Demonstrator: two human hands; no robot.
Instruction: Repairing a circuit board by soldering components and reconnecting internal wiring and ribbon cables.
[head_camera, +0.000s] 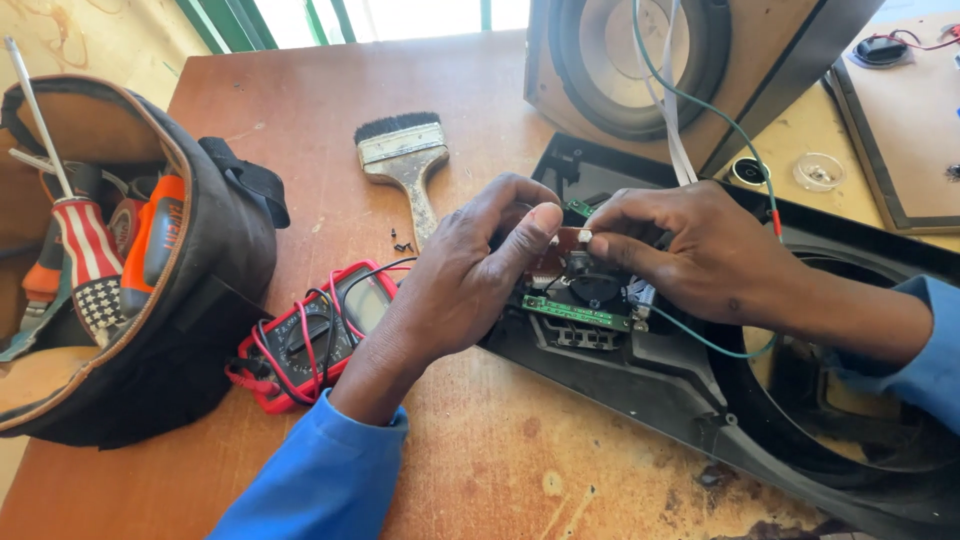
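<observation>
Red multimeter (305, 340), green circuit board (575, 312), black tool bag (190, 330), blue sleeve (320, 480)

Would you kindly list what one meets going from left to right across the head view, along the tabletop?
Tool bag → multimeter → paintbrush → left hand → circuit board → right hand → small clear dish.

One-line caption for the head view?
Both hands, left hand and right hand, pinch a circuit board inside a black speaker panel.
</observation>
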